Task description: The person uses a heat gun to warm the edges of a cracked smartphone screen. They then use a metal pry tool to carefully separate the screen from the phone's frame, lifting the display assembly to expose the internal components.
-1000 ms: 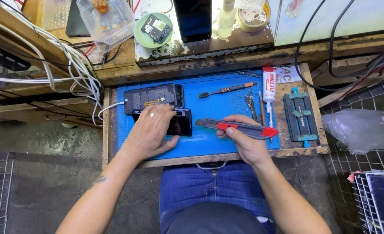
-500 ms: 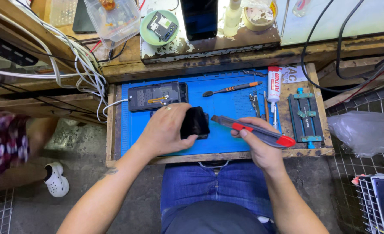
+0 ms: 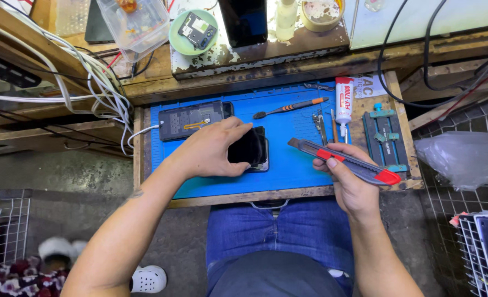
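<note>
Head view: right hand (image 3: 349,181) with cutter (image 3: 346,161) now raised.

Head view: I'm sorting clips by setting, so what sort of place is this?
Probably a phone repair bench: a blue rubber work mat, an opened dark phone body, and an orange-handled screwdriver near a white glue tube.

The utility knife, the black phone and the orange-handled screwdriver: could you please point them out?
utility knife (image 3: 347,161), head view, mid body above the thumb.
black phone (image 3: 249,147), head view, dark back.
orange-handled screwdriver (image 3: 299,105), head view, orange handle.
</note>
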